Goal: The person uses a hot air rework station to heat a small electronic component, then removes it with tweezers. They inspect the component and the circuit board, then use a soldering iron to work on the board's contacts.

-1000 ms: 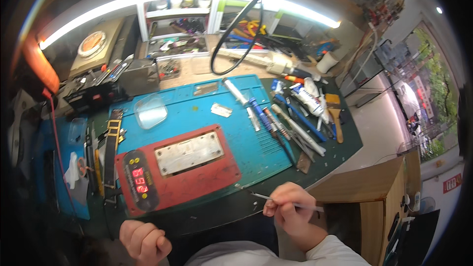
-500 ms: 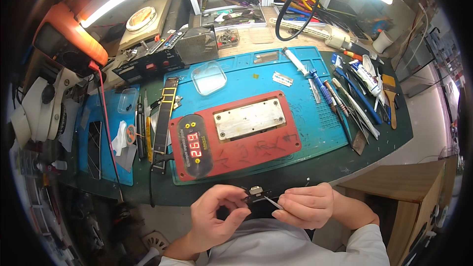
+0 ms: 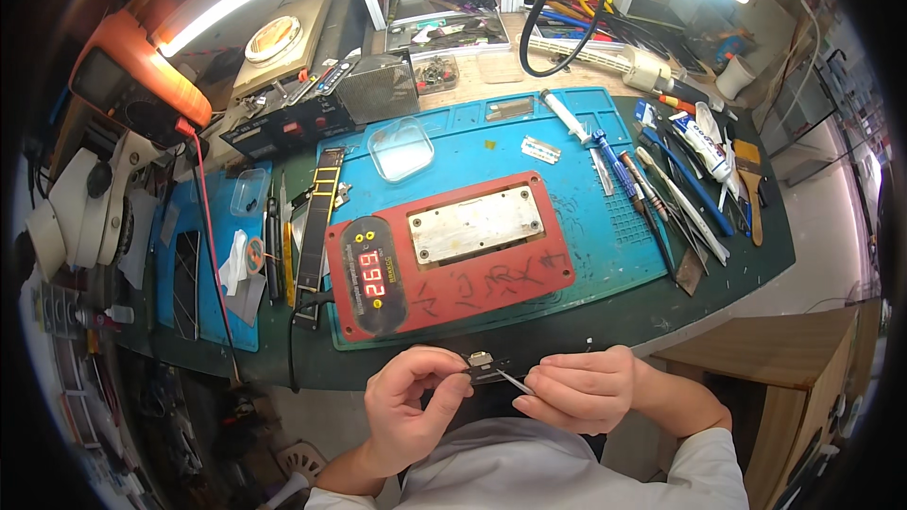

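Near the table's front edge, my left hand [image 3: 413, 403] pinches a small dark circuit board [image 3: 487, 374] between thumb and forefinger. A little silver metal block [image 3: 480, 358] sits along the board's far side. My right hand [image 3: 584, 391] is closed around slim grey tweezers [image 3: 515, 382], whose tip points left and reaches the board's right part. Whether the tip touches it, I cannot tell. Beyond both hands lies a red heating plate [image 3: 453, 297] with a silver metal top [image 3: 472, 226] and a lit red display [image 3: 371, 274].
Under the heating plate spreads a blue work mat [image 3: 491, 156], bearing a clear dish [image 3: 401, 149], a razor blade [image 3: 540, 150] and a syringe [image 3: 567, 116]. Brushes and pens crowd its right side [image 3: 694, 184]. An orange multimeter [image 3: 142, 80] stands at left; a wooden cabinet [image 3: 756, 345] is at right.
My left thumb and forefinger have come together on the board's left end; they were farther apart before. The board and the tweezers have shifted slightly left.
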`<state>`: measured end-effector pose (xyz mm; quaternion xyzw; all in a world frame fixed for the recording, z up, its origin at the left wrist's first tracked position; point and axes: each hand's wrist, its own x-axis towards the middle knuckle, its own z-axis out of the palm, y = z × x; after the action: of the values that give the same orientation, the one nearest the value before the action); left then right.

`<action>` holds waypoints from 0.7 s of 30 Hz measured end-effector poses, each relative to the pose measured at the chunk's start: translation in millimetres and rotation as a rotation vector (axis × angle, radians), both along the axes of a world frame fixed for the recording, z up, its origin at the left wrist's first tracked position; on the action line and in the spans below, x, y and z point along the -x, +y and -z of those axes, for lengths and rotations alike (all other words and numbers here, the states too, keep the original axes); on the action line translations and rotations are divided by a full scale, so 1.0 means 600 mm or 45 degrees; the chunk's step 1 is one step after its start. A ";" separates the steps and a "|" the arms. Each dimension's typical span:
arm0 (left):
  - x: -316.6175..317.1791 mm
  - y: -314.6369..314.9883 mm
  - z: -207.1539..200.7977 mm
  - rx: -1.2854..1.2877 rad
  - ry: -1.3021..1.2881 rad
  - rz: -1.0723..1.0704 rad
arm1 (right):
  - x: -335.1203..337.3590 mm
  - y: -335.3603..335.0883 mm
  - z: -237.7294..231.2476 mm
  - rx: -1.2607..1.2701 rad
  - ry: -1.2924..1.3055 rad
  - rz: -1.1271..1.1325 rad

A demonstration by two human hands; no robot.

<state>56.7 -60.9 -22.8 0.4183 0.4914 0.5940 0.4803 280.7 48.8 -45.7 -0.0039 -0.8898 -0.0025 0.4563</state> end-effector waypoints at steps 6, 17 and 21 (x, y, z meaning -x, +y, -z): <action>-0.003 0.002 -0.007 0.057 0.029 -0.038 | 0.000 0.002 -0.003 -0.006 -0.004 -0.020; 0.006 0.019 0.001 -0.769 1.299 -0.198 | 0.004 0.001 -0.013 0.505 0.211 0.110; 0.020 0.015 0.004 -0.949 1.457 -0.156 | 0.007 -0.006 -0.014 0.582 0.191 0.132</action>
<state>44.5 -52.0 -25.3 0.7751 0.4534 0.4352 -0.0652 276.8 45.4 -37.1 -0.1530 -0.8295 0.1757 0.5076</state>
